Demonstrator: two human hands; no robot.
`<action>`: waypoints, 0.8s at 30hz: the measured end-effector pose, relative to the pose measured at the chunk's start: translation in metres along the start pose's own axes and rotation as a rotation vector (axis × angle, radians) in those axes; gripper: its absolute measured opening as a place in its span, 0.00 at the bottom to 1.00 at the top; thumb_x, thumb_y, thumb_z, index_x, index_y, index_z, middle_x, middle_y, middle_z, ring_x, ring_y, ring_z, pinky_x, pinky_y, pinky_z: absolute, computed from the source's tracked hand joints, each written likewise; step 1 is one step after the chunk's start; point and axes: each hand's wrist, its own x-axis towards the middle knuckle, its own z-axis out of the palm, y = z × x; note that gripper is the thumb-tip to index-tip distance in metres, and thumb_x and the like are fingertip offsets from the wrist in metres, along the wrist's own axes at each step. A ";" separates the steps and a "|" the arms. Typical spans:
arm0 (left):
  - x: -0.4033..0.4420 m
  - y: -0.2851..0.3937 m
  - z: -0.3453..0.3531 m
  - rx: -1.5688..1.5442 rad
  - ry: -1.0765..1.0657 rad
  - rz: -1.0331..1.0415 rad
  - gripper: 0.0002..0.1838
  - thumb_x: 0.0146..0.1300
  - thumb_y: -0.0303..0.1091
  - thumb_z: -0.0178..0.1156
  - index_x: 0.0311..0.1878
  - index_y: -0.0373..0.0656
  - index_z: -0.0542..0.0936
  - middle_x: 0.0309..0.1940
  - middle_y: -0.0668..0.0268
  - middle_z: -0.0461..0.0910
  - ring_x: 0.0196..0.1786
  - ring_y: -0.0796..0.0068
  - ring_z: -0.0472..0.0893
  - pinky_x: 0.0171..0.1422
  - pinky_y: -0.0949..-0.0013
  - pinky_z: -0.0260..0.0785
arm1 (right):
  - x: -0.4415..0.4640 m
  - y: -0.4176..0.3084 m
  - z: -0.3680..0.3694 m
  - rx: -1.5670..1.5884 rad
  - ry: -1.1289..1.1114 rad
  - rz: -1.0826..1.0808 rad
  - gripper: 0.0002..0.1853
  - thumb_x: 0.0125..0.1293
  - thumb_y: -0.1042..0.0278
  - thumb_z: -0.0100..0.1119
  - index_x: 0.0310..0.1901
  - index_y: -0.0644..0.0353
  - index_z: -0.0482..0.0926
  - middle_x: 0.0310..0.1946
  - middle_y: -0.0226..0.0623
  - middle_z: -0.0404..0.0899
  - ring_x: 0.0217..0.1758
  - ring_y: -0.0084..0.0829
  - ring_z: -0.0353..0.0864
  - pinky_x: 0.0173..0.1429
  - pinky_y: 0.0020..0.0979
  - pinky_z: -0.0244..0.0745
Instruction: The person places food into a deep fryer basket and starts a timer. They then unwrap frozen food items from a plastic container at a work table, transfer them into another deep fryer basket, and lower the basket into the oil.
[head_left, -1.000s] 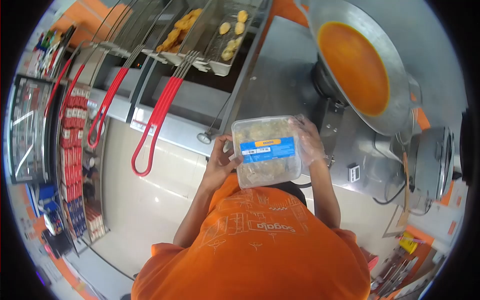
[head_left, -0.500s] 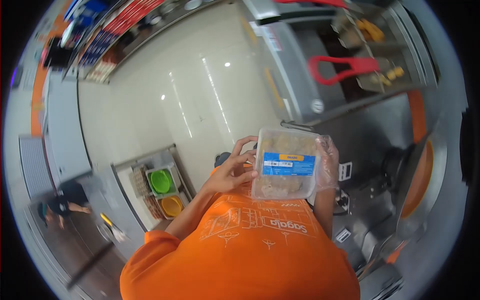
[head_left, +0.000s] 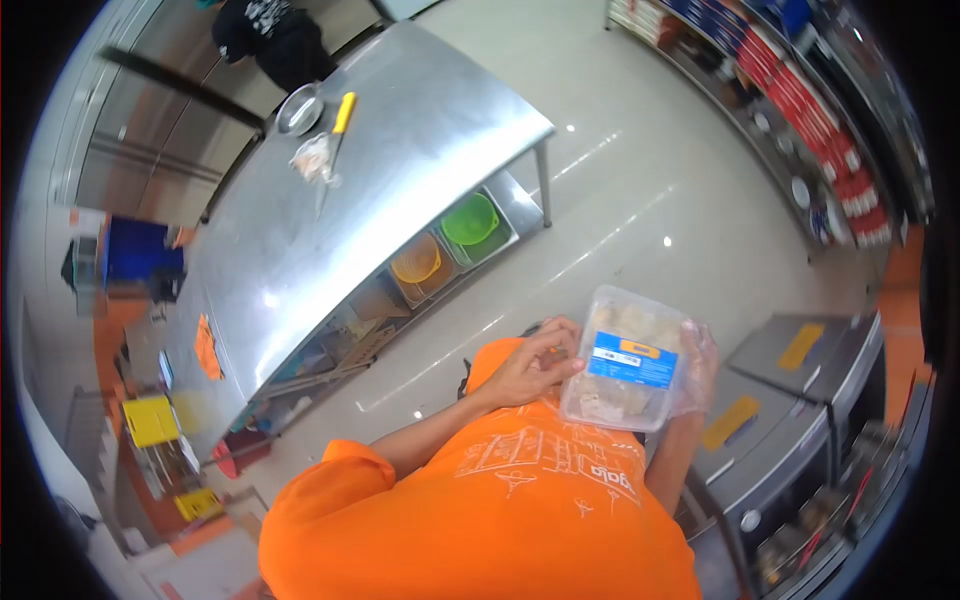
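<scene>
A clear plastic container (head_left: 610, 400) with a blue and orange label is held up in front of the orange shirt; pale lumps show through it. My right hand (head_left: 697, 370), in a clear plastic glove, grips its right side. Bare and with fingers bent, my left hand (head_left: 540, 362) is at the container's left edge, its fingertips touching or very near it. The container is tilted a little, label facing up.
A long steel table (head_left: 400, 100) holds a yellow-handled knife (head_left: 345, 113), a metal bowl (head_left: 300, 110) and a plastic bag (head_left: 312, 158). Green (head_left: 470, 219) and orange baskets (head_left: 416, 258) sit beneath. Beyond stands a person in black (head_left: 272, 45). Shelves (head_left: 780, 90) are at upper right, fryers (head_left: 790, 430) at right.
The view has swung away from the wok and fryers to the steel table. The container has moved along with both hands and appears further right. My right hand has kept its grip.
</scene>
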 end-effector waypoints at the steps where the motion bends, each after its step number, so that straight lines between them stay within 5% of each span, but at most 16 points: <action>1: -0.008 -0.005 0.007 0.164 0.083 0.081 0.12 0.65 0.37 0.67 0.36 0.40 0.74 0.48 0.65 0.69 0.57 0.69 0.68 0.66 0.65 0.57 | 0.009 -0.004 0.000 -0.033 -0.087 0.022 0.12 0.69 0.67 0.61 0.48 0.66 0.76 0.38 0.30 0.76 0.45 0.23 0.74 0.53 0.26 0.70; 6: -0.044 0.047 0.039 0.378 0.329 0.187 0.09 0.63 0.29 0.67 0.39 0.42 0.75 0.40 0.68 0.76 0.46 0.71 0.72 0.60 0.66 0.61 | 0.007 -0.109 0.047 -0.182 -0.356 0.128 0.10 0.68 0.66 0.62 0.43 0.65 0.78 0.36 0.29 0.77 0.40 0.20 0.73 0.44 0.24 0.72; 9: -0.057 0.053 0.067 -0.047 0.470 0.078 0.09 0.63 0.24 0.65 0.41 0.42 0.75 0.40 0.69 0.72 0.46 0.78 0.71 0.55 0.70 0.62 | 0.024 -0.098 0.059 -0.196 -0.558 0.089 0.09 0.69 0.66 0.61 0.42 0.63 0.78 0.33 0.26 0.76 0.36 0.17 0.73 0.40 0.23 0.71; 18: -0.042 0.058 0.085 -0.146 0.769 0.280 0.08 0.64 0.22 0.64 0.40 0.41 0.73 0.38 0.71 0.73 0.46 0.82 0.72 0.53 0.73 0.64 | 0.049 -0.148 0.124 -0.348 -0.846 -0.100 0.10 0.70 0.64 0.61 0.39 0.63 0.77 0.32 0.26 0.76 0.36 0.17 0.73 0.40 0.24 0.72; 19: -0.034 0.066 0.067 -0.140 0.797 0.272 0.08 0.65 0.22 0.64 0.41 0.41 0.73 0.38 0.72 0.73 0.46 0.82 0.72 0.55 0.73 0.65 | 0.060 -0.146 0.146 -0.355 -0.859 -0.105 0.10 0.70 0.64 0.61 0.39 0.63 0.77 0.32 0.26 0.76 0.36 0.17 0.73 0.40 0.24 0.72; 21: -0.016 0.068 0.022 -0.086 0.849 0.292 0.08 0.65 0.24 0.64 0.43 0.39 0.75 0.40 0.70 0.74 0.48 0.81 0.73 0.58 0.71 0.68 | 0.087 -0.139 0.193 -0.547 -0.828 -0.444 0.15 0.69 0.59 0.62 0.40 0.66 0.76 0.32 0.28 0.76 0.38 0.21 0.73 0.43 0.27 0.72; 24: 0.000 0.069 -0.031 0.102 0.985 0.284 0.11 0.66 0.27 0.64 0.47 0.34 0.75 0.43 0.67 0.76 0.50 0.79 0.75 0.60 0.71 0.71 | 0.103 -0.130 0.256 -0.513 -0.898 -0.386 0.18 0.68 0.57 0.62 0.40 0.69 0.76 0.33 0.32 0.77 0.39 0.23 0.72 0.46 0.28 0.72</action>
